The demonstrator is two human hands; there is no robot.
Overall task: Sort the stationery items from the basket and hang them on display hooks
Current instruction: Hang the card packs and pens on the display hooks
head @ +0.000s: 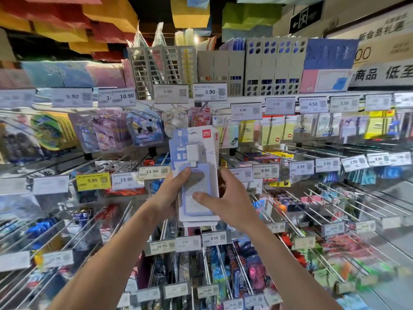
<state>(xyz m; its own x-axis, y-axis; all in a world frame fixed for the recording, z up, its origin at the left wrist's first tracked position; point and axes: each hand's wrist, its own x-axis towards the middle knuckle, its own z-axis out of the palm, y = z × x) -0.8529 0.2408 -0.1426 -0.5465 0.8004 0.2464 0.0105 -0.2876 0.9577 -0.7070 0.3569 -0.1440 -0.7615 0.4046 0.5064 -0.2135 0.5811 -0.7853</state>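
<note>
A small stack of white carded ID badge holder packs [194, 157], each with a pale blue card sleeve and a red logo, is held upright in front of the display wall. My left hand [169, 193] grips the stack's lower left edge with the thumb across the front. On the lower right, my right hand [225, 198] holds the stack, its thumb pressed on the front pack. The packs' tops reach up among the hanging goods of the upper hook row. The basket is out of view.
Rows of long metal display hooks [297, 202] with price tags [92, 180] jut toward me on every side. Sticky notes [271, 130] hang upper right, cartoon packs [145, 127] upper left. File racks [274, 68] stand on the top shelf.
</note>
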